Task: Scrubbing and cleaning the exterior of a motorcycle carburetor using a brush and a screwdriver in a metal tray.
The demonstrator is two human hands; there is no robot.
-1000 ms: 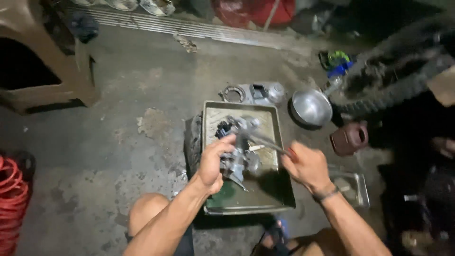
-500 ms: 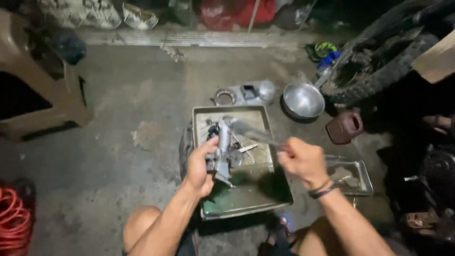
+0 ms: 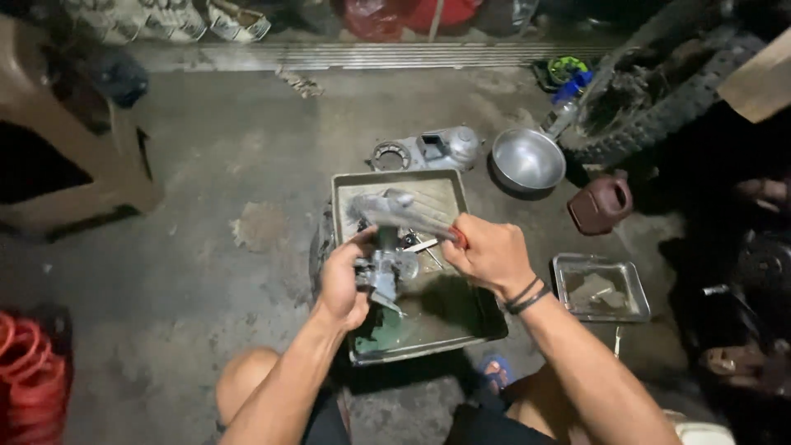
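left hand (image 3: 342,284) fingers clamped on metal engine part (image 3: 386,268), right hand (image 3: 490,251) on blurred tool (image 3: 400,210)

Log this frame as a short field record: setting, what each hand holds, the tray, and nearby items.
setting: concrete floor, seen from above, person squatting
left hand: grips a small grey metal engine part over the tray
right hand: holds a brush-like tool with a red handle, blurred, against the part
tray: large rectangular metal tray with greenish liquid and small loose parts
nearby: round steel bowl, grey engine cover, dark red plastic jug, small metal tray, knobbly tyre
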